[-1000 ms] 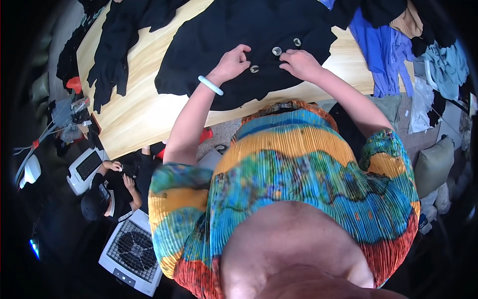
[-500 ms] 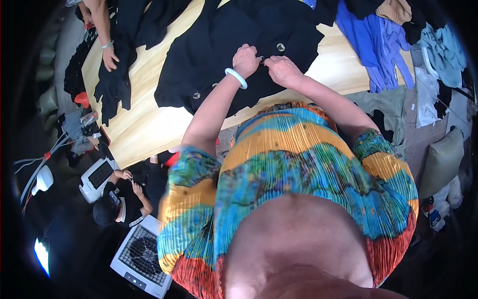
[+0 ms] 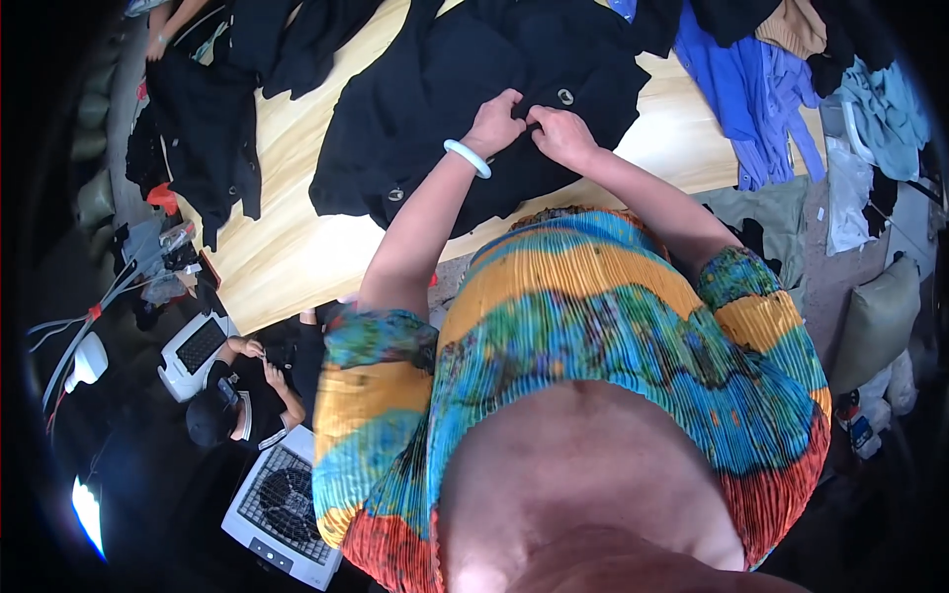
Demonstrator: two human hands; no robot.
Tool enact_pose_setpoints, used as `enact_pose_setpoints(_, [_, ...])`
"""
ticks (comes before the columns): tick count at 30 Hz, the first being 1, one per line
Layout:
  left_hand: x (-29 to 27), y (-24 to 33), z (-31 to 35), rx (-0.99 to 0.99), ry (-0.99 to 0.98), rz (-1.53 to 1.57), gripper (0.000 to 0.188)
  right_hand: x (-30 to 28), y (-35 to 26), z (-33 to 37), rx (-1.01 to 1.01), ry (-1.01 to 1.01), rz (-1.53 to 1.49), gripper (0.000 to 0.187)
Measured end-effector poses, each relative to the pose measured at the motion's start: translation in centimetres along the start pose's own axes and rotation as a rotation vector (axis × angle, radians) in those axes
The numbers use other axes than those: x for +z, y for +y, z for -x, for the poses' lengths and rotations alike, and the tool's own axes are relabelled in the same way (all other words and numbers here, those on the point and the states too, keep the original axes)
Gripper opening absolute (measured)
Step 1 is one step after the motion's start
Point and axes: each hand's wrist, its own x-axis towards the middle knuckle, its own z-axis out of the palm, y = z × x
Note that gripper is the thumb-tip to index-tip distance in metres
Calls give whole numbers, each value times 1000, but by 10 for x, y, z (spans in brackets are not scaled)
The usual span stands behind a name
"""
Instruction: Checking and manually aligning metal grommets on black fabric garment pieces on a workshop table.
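Note:
A black garment (image 3: 425,124) with large shiny buttons lies spread on the table before me. My left hand (image 3: 494,126), a pale bangle (image 3: 467,158) on its wrist, pinches the cloth near the garment's front edge. Close beside it on the right, my right hand (image 3: 561,136) also has thumb and fingers pressed together on the cloth. What exactly sits between the fingertips is too small to make out. One button (image 3: 565,97) shows just beyond my right hand, and another button (image 3: 395,195) lies near the lower left of the garment.
More black garments (image 3: 213,138) lie on the wooden table (image 3: 287,267) at the left, by a co-worker's arm (image 3: 168,30). Blue-purple clothes (image 3: 727,89) hang over the right end. Behind on the left are a seated person (image 3: 232,405) and a fan unit (image 3: 282,509).
My hands stay at the same spot, their fingertips shifting slightly on the cloth. The co-worker's hand at the far left has moved up and left, and the black garment there has spread leftward.

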Motion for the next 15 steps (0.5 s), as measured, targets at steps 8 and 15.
enact_pose_setpoints(8, [7,8,2,25,61,-89,37,-6,1,14,46,-36,23,12])
enact_pose_setpoints(15, [4,-17,-12,-163,3,411,28,-9,-10,4,36,50,-24,18])
